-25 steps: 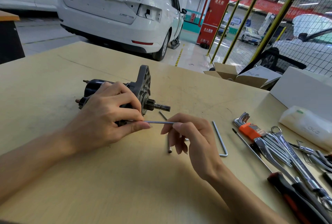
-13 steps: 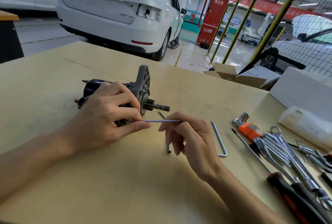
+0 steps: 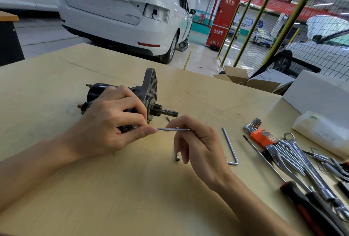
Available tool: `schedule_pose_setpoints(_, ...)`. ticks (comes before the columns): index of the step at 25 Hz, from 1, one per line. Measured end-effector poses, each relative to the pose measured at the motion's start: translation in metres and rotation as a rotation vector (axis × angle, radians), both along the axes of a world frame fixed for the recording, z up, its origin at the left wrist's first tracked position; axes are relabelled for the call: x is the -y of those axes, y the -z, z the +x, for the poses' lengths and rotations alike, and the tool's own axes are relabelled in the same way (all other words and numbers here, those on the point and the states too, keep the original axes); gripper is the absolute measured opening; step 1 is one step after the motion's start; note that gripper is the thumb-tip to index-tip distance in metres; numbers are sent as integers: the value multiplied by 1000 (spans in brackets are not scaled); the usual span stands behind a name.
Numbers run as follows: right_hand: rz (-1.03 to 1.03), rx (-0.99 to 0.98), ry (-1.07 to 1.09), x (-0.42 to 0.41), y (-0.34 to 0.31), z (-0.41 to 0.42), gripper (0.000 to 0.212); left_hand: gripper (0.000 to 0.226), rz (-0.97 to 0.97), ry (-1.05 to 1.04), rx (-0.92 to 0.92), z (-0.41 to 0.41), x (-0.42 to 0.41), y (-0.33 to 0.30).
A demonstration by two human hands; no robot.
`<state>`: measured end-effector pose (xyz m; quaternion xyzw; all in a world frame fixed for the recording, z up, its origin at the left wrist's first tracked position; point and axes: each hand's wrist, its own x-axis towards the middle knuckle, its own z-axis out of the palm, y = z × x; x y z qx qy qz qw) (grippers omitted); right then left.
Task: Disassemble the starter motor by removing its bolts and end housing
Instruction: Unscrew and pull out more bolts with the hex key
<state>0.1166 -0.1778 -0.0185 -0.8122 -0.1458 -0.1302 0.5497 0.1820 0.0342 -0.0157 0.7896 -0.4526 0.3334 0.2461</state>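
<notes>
The right hand (image 3: 200, 147) pinches a long through-bolt (image 3: 172, 129) that runs level toward the starter motor (image 3: 132, 99); whether its far end sits in the housing is hidden behind the left thumb. The left hand (image 3: 111, 120) wraps the motor body, which lies on its side on the wooden table (image 3: 132, 188). A loose bolt (image 3: 177, 157) lies below the right fingers, and an L-shaped hex key (image 3: 230, 146) near the wrenches (image 3: 294, 152).

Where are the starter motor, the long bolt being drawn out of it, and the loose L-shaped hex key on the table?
starter motor (image 3: 149, 86): head view, on the grey end housing flange.
long bolt (image 3: 172, 129): head view, mid-shank between the two hands.
L-shaped hex key (image 3: 230, 145): head view, on its long arm, right of the right hand.
</notes>
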Motion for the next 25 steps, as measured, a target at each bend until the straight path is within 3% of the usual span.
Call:
schedule_pose_setpoints(5, 11, -43, 64, -2, 0, 1, 16, 37, -7, 14, -12, -1, -1, 0)
schedule_pose_setpoints(11, 146, -78, -18, -3, -6, -1, 57, 33, 0, 5, -12, -2, 0, -1)
schedule_pose_setpoints(18, 122, -69, -121, -2, -9, -4, 32, 34, 8, -11, 6, -3, 1, -2)
schedule_pose_setpoints(25, 105, -71, -149, 0, -7, -4, 33, 35, 26, -23, 28, -2, 1, -1)
